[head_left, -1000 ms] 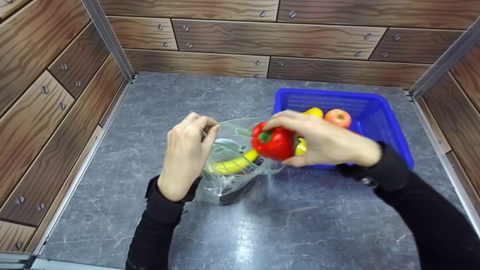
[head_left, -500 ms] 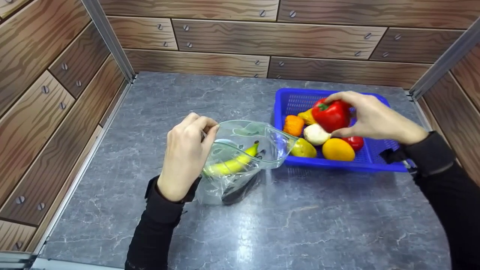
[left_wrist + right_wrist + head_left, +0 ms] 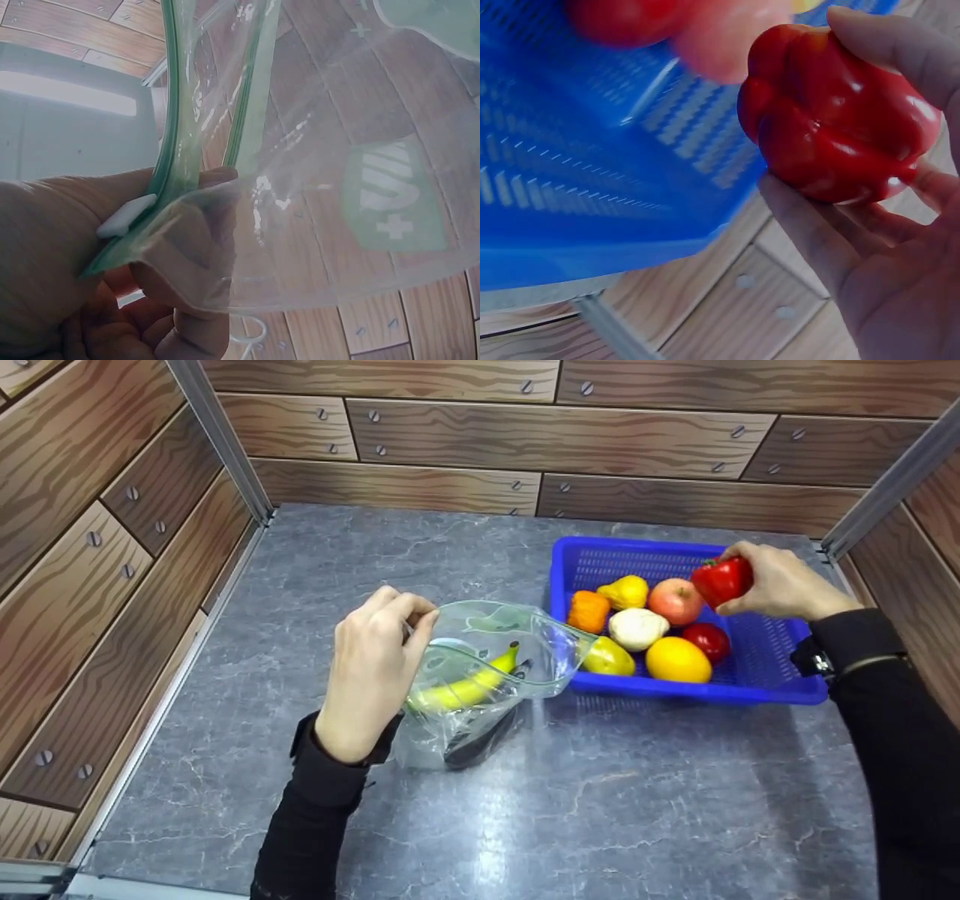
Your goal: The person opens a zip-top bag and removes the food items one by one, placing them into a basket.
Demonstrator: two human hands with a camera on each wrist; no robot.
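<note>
My left hand [image 3: 379, 664] pinches the edge of a clear zip bag [image 3: 495, 619] by its green seal, seen close up in the left wrist view, where a white slider [image 3: 126, 216] lies by the thumb. The bag's mouth gapes. Inside lie a banana [image 3: 469, 686] and a long dark item [image 3: 480, 739]. My right hand [image 3: 787, 581] grips a red bell pepper [image 3: 721, 581] over the right part of the blue basket [image 3: 780, 686]. In the right wrist view the bell pepper [image 3: 836, 112] is held between thumb and fingers, above the basket's slotted wall.
In the basket are an apple [image 3: 676, 601], a white lumpy piece [image 3: 638, 629], a yellow-orange fruit [image 3: 678, 660], a round red one [image 3: 706, 643], a yellow pear-shaped one [image 3: 628, 592], an orange piece [image 3: 589, 611] and a green-yellow one [image 3: 606, 657]. Wood-patterned walls [image 3: 450, 431] surround the grey tabletop [image 3: 637, 810].
My right hand has carried the bell pepper from over the bag's mouth rightward to above the basket's right part. The bag's right rim now reaches the basket. The left hand has stayed put.
</note>
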